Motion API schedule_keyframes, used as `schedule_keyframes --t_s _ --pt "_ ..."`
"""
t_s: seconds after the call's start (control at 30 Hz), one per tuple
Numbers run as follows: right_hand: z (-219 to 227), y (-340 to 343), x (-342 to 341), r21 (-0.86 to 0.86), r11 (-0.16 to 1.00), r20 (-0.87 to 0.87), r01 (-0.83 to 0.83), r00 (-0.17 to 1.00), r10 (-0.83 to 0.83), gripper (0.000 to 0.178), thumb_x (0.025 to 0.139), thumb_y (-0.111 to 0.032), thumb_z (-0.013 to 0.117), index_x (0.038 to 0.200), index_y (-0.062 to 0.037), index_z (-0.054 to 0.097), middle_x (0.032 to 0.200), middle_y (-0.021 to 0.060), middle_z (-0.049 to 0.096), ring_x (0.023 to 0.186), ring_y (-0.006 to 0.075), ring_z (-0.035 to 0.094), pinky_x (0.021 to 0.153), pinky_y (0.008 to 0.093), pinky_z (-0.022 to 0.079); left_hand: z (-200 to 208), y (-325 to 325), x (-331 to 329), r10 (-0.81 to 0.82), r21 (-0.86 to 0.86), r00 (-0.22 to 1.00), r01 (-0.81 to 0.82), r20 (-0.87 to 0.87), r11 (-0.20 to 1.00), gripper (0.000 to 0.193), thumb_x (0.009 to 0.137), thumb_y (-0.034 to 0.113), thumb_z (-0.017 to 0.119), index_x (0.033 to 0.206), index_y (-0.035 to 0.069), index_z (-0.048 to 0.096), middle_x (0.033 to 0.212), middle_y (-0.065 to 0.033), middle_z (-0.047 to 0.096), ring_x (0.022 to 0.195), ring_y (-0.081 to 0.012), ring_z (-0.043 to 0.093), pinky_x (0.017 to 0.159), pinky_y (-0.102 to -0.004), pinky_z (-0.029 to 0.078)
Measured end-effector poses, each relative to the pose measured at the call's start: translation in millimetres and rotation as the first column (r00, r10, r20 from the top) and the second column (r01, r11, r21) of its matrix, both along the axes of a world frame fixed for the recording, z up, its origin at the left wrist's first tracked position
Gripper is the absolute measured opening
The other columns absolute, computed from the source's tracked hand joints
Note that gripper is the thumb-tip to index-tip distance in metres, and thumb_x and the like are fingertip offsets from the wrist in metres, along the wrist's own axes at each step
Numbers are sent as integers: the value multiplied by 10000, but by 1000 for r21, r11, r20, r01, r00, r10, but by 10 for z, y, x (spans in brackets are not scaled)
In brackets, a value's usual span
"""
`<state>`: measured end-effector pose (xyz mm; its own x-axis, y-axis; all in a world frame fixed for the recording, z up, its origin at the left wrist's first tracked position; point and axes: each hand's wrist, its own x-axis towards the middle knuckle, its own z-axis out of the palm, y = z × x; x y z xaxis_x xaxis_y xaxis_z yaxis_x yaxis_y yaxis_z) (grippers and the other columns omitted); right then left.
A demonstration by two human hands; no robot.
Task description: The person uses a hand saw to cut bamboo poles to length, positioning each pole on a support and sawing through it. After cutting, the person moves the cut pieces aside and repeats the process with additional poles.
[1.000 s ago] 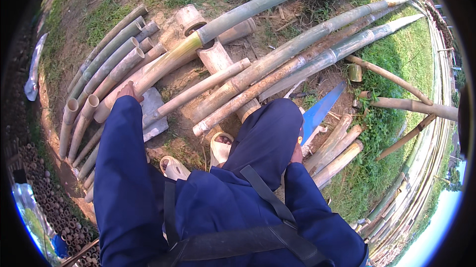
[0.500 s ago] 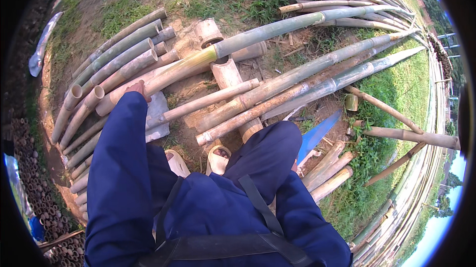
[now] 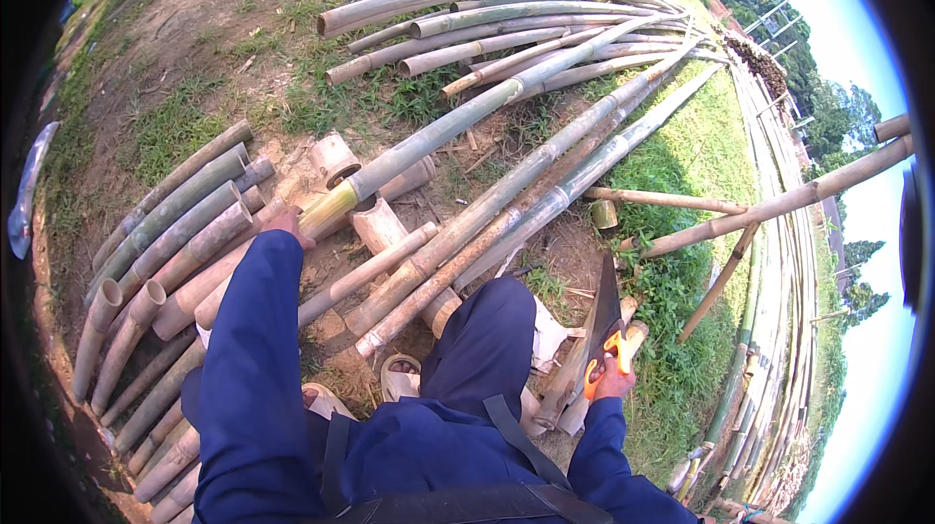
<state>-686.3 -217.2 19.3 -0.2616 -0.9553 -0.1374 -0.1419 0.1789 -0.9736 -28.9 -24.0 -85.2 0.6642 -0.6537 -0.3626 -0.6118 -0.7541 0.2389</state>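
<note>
A long bamboo pole (image 3: pixel 458 127), green with a yellowish band, runs from the left toward the far right. My left hand (image 3: pixel 283 223) is closed over its near part, just left of the band; some of the fingers are hidden. Short thick bamboo pieces, a pale support (image 3: pixel 381 231) and a stub (image 3: pixel 332 156), stand on either side of the pole beside the band. At the right, my right hand (image 3: pixel 614 381) grips the orange handle of a handsaw (image 3: pixel 608 296). Its dark blade points up and away, apart from the held pole.
Cut bamboo lengths (image 3: pixel 200 232) lie in a row at the left. More long poles (image 3: pixel 545 201) lie in front of my knee, and a stack (image 3: pixel 516 13) spreads at the back. Short pieces (image 3: pixel 565 383) lie by the saw. A pole frame (image 3: pixel 750 217) stands on the right grass.
The view has swung to the right. My right hand and the saw's orange handle have come into sight, with the blade raised. My left hand is now closer to the yellowish band.
</note>
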Motion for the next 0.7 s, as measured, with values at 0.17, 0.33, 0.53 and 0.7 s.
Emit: schedule_keyframes --t_s 0.17,0.33,0.53,0.7 --pt "830 371 382 -325 920 -201 -218 967 158 114 915 16 623 1002 -40 575 714 2 544 551 86 516 509 253 438 69 -38 -117 47 0 997 -47 -63 999 806 618 437 862 1300 73 632 1219 -200 687 1190 -340 642 1010 -445 510" --pt "1272 620 1155 -418 826 -152 -378 926 346 74 925 -15 613 947 -30 543 725 23 540 599 109 535 559 266 458 457 -16 -263 45 -64 999 -46 -12 997 642 638 323 766 1202 35 658 1135 -226 708 1093 -385 676 967 -462 525" --pt "1403 1067 1448 -232 722 -94 -652 754 650 203 874 -83 648 1008 58 590 727 95 617 601 143 589 596 282 510 404 159 -79 43 -80 991 -33 127 996 597 689 298 759 1206 56 585 1048 -210 714 1013 -403 684 903 -488 538" --pt "1315 1238 1576 -136 606 3 -783 612 791 183 891 -5 651 1045 68 586 747 98 645 616 151 629 585 282 537 30 565 -281 52 -70 984 -41 173 997 643 686 354 798 1223 89 564 1044 -205 730 1003 -377 707 868 -491 550"
